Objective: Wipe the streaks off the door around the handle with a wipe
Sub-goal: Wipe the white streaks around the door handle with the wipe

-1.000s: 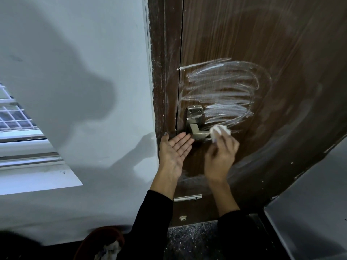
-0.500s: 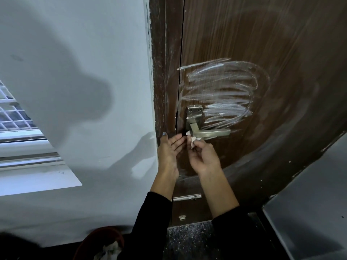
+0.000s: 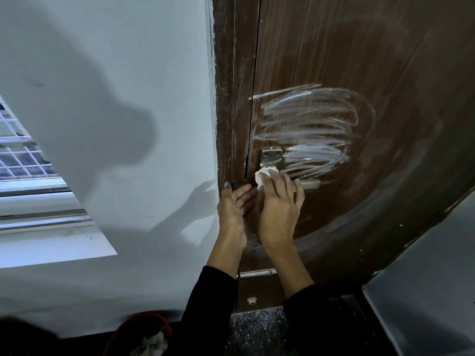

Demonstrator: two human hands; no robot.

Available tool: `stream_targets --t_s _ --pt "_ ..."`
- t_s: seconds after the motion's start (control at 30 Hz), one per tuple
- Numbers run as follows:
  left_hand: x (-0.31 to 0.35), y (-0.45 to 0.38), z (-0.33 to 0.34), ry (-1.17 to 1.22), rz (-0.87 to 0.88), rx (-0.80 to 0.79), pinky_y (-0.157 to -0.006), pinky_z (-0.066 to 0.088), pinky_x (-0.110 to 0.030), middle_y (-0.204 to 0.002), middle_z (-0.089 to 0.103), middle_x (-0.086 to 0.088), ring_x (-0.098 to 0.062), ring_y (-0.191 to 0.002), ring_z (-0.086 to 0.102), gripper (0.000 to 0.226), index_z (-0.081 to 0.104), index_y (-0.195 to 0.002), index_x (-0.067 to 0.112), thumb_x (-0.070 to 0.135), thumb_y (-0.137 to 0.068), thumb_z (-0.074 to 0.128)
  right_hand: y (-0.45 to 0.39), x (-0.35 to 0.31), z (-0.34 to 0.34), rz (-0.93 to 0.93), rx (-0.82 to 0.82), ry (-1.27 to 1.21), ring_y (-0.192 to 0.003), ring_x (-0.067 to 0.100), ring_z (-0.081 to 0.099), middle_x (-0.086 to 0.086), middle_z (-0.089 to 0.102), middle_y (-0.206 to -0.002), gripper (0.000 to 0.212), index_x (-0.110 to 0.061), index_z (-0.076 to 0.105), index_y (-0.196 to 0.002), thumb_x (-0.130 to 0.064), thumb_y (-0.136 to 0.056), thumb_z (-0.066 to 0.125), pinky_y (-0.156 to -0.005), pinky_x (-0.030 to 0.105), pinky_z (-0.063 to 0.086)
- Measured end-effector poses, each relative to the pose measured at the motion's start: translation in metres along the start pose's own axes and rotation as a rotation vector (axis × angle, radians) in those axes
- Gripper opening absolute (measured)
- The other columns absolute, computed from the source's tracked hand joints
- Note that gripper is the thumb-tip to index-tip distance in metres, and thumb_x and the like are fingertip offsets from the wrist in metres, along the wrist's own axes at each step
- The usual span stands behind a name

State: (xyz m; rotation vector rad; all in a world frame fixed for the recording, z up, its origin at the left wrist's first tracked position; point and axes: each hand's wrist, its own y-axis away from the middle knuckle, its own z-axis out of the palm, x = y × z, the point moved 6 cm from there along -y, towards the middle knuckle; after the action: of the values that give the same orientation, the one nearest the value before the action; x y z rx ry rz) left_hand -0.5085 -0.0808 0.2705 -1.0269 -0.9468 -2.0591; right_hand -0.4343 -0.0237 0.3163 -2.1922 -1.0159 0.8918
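Right hand (image 3: 279,201) presses wipe (image 3: 262,176) beside door (image 3: 359,47) edge.

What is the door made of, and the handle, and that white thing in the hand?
Door: looks like dark brown wood or wood-look laminate, with visible grain lines. Handle: seems brushed metal, silvery grey with a dull shine. Wipe: probably soft tissue or cloth, white and crumpled under the right hand.

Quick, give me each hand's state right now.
Left hand: open, fingers flat against the door edge.
Right hand: holding the wipe at the handle.
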Motion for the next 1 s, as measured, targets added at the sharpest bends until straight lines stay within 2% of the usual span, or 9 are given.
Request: stream_targets --t_s 0.07,0.17,0.3,0.4,0.53,0.7,0.83,0.9,1.0 --pt "0.002 -0.001 -0.002 -0.004 0.015 -0.008 -0.072 0.048 -0.024 -0.082 0.073 -0.001 -0.014 -0.084 0.067 0.056 0.066 -0.106 0.006 0.043 -0.101 0.025 -0.001 0.001 -0.003 0.013 0.022 0.017 -0.115 0.027 0.054 0.006 0.066 -0.116 0.024 -0.01 0.067 -0.109 -0.016 -0.086 0.061 -0.105 0.041 0.02" --pt "0.005 -0.001 -0.007 -0.029 0.029 -0.014 -0.078 0.047 -0.024 -0.094 0.073 -0.002 -0.013 -0.088 0.068 0.056 0.065 -0.109 0.009 0.043 -0.101 0.021 -0.004 0.012 -0.018 0.08 0.112 0.016 -0.097 0.026 0.055 0.002 0.072 -0.095 0.018 -0.013 0.071 -0.096 -0.021 -0.083 0.061 -0.088 0.04 0.027" --pt "0.011 -0.001 -0.012 -0.039 0.056 -0.01 -0.086 0.048 -0.025 -0.099 0.072 -0.004 -0.017 -0.094 0.069 0.055 0.065 -0.107 0.011 0.044 -0.101 0.021 -0.024 0.015 -0.031 0.141 0.169 -0.189 -0.083 0.024 0.056 0.011 0.071 -0.089 0.018 -0.005 0.069 -0.1 -0.009 -0.084 0.062 -0.071 0.028 0.039" --pt "0.014 -0.001 -0.012 -0.044 0.063 -0.021 -0.079 0.049 -0.025 -0.098 0.073 -0.003 -0.015 -0.09 0.07 0.054 0.064 -0.108 0.011 0.045 -0.101 0.022 -0.039 -0.002 -0.032 0.02 0.187 -0.3 -0.09 0.024 0.062 0.015 0.069 -0.098 0.02 0.0 0.07 -0.098 0.005 -0.078 0.067 -0.078 0.025 0.049" --pt "0.018 -0.004 -0.012 -0.054 0.068 -0.024 -0.075 0.047 -0.025 -0.094 0.073 0.0 -0.011 -0.084 0.07 0.054 0.065 -0.106 0.013 0.045 -0.101 0.023 -0.041 -0.01 -0.007 -0.014 -0.029 -0.32 -0.083 0.02 0.064 0.013 0.065 -0.093 0.016 0.0 0.071 -0.092 0.007 -0.079 0.065 -0.077 0.017 0.045" --pt "0.02 -0.007 -0.012 -0.066 0.086 -0.024 -0.085 0.047 -0.024 -0.097 0.073 -0.001 -0.014 -0.092 0.069 0.055 0.066 -0.103 0.014 0.045 -0.101 0.021 -0.045 0.005 -0.017 0.15 0.165 -0.369 -0.078 0.019 0.062 0.014 0.063 -0.092 0.013 -0.001 0.07 -0.092 0.004 -0.082 0.063 -0.069 0.017 0.044" --pt "0.022 -0.009 -0.008 -0.078 0.095 -0.032 -0.079 0.048 -0.022 -0.095 0.073 0.0 -0.009 -0.086 0.07 0.056 0.066 -0.106 0.013 0.044 -0.101 0.02 -0.041 -0.004 -0.011 -0.03 0.076 -0.351 -0.086 0.022 0.062 0.017 0.064 -0.095 0.019 0.003 0.07 -0.094 0.011 -0.079 0.063 -0.076 0.026 0.052" --pt "0.023 -0.009 -0.003 -0.085 0.099 -0.042 -0.081 0.048 -0.022 -0.097 0.072 -0.001 -0.01 -0.089 0.069 0.055 0.066 -0.107 0.012 0.044 -0.101 0.021 -0.04 0.001 -0.01 -0.026 0.037 -0.316 -0.084 0.022 0.063 0.015 0.065 -0.094 0.017 0.001 0.07 -0.092 0.009 -0.079 0.063 -0.077 0.02 0.049" --pt "0.022 -0.009 0.001 -0.081 0.106 -0.052 -0.082 0.048 -0.022 -0.096 0.072 -0.002 -0.011 -0.091 0.069 0.054 0.066 -0.102 0.013 0.044 -0.102 0.022 -0.045 0.01 -0.018 0.126 0.127 -0.328 -0.08 0.02 0.063 0.016 0.064 -0.094 0.015 0.0 0.069 -0.094 0.006 -0.082 0.061 -0.073 0.009 0.039"
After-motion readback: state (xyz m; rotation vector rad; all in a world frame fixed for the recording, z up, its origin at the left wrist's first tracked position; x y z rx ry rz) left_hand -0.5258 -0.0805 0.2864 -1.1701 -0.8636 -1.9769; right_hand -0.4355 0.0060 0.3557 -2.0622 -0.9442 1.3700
